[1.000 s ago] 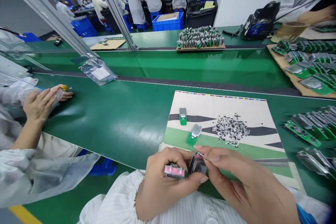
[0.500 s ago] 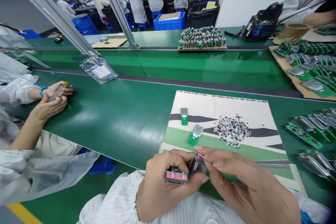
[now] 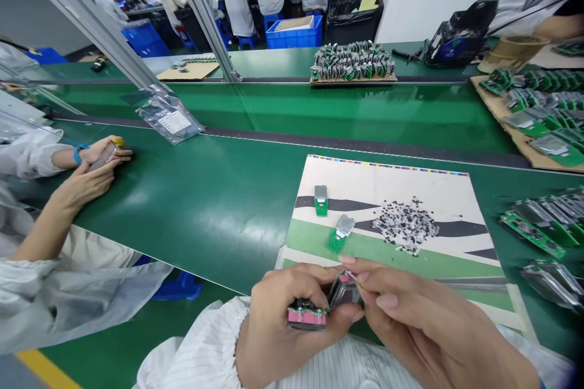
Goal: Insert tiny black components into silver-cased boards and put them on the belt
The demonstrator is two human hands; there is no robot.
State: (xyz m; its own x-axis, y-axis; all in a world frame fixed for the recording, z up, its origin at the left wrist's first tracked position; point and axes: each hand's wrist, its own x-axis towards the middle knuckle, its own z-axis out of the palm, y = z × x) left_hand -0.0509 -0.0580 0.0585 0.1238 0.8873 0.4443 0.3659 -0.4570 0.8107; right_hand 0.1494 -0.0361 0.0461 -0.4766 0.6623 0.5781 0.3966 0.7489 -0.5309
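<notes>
My left hand (image 3: 287, 322) is wrapped round two small display modules. One module (image 3: 306, 315) shows its pink end below the fingers, and the other module (image 3: 344, 292) stands between thumb and fingertips. My right hand (image 3: 420, 310) is pinched at the upper edge of that second module, holding something thin that is too small to name. Beyond my hands, a printed board sheet (image 3: 347, 176) carries two green circuit boards with displays, one upright (image 3: 320, 200) and one tilted (image 3: 341, 233), and a pile of tiny black and silvery parts (image 3: 404, 225).
Stacked circuit boards (image 3: 542, 219) lie at the right, with a full cardboard tray (image 3: 524, 146) behind. Another board stack (image 3: 351, 62) and a tape roll (image 3: 513, 51) stand farther back. A plastic bag (image 3: 171, 118) lies left, near a co-worker's hands (image 3: 91, 176).
My right hand's fingers have shifted slightly at the second module's edge. The view has moved a little. The co-worker's hands at the left have moved slightly.
</notes>
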